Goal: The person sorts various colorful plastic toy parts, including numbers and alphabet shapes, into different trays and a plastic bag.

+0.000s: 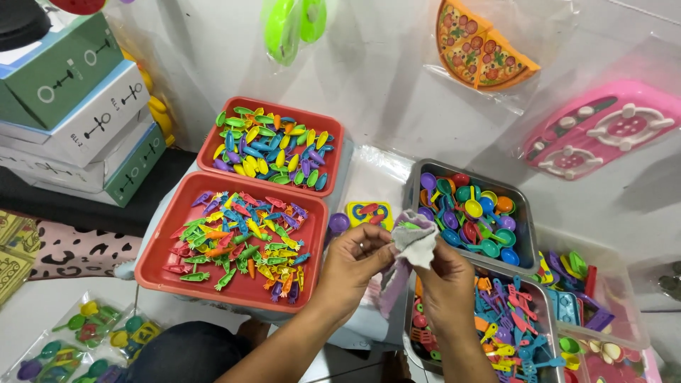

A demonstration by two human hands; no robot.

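Item: small clear plastic bag (pixel 413 240), crumpled, pale, seemingly holding a few bright toy pieces; we cannot tell which. We hold it between both hands above the metal trays. Left hand (pixel 352 262) pinches its left edge; right hand (pixel 445 278) grips from below, fingers closed on the film. Handling, in our judgement: keep the mouth upward, grip light. Adjacent: red tray of toy forks (pixel 234 237), metal tray of toy spoons (pixel 472 213).

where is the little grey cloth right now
In the head view the grey cloth sits right of centre, pinched between the left hand and right hand, just in front of the metal tray of ladles.
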